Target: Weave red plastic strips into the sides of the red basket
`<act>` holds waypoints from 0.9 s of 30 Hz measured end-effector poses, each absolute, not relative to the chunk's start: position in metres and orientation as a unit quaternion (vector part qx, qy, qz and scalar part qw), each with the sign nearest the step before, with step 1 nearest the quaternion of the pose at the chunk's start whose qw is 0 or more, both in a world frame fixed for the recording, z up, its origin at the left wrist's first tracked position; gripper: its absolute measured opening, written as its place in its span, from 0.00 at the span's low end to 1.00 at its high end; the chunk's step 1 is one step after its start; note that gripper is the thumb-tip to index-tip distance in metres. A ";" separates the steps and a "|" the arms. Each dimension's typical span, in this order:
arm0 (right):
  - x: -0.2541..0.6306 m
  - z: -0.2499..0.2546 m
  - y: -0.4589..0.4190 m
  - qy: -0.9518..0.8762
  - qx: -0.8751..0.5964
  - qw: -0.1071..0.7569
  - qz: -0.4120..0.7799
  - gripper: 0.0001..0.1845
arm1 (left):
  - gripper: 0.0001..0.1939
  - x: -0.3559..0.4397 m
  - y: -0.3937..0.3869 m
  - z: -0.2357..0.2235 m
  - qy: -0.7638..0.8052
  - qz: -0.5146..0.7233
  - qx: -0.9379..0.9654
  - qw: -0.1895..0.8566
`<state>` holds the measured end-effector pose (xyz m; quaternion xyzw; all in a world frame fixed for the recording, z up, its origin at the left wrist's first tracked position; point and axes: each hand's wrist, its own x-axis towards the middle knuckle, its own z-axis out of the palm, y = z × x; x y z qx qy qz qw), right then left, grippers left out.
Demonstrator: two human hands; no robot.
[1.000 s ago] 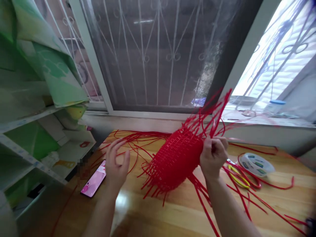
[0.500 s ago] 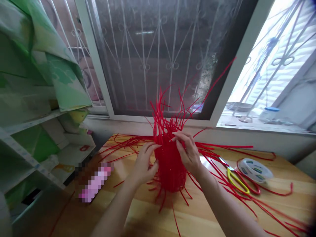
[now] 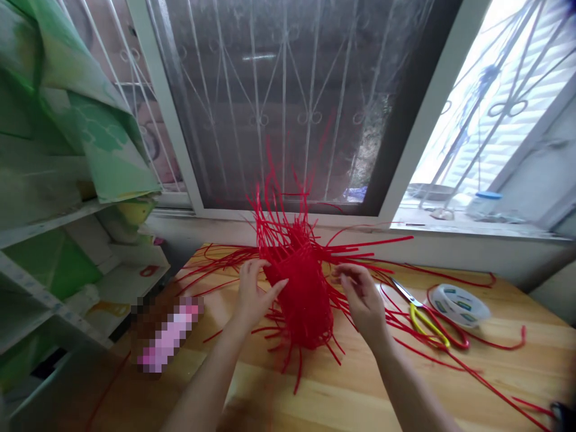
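One red woven piece [image 3: 308, 300] stands on the worktop [image 3: 351, 390], loose strands [image 3: 274, 231] fanning from its top and blurring against the window. At its left edge, the left hand [image 3: 257, 294] grips between thumb and fingers, which partly hide that edge. Just right of the woven piece, the right hand [image 3: 362, 294] is loosely curled; whether it pinches a strand, I cannot tell. Farther right lie scissors [image 3: 423, 321], crossed by strands, beside a clear round item [image 3: 459, 305]. Left of the woven piece, pixelation masks a pink object [image 3: 168, 336].
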<state>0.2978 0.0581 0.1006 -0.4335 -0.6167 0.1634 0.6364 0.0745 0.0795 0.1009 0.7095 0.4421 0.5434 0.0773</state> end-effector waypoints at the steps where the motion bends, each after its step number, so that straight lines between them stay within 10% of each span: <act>1: 0.296 0.095 0.056 -0.636 -0.458 0.603 0.150 0.09 | 0.16 0.075 0.080 0.101 0.451 0.558 0.691 0.086; 10: 0.264 0.064 0.052 -0.748 -0.544 0.379 0.028 0.37 | 0.17 0.063 0.083 0.106 0.576 0.508 0.640 0.021; 19: 0.263 0.051 0.067 -0.712 -0.542 0.431 0.118 0.29 | 0.20 0.061 0.065 0.101 0.555 0.457 0.695 -0.019; 27: 0.272 0.069 0.062 -0.582 -0.445 0.549 0.402 0.27 | 0.42 0.074 0.077 0.069 0.440 0.515 0.685 0.269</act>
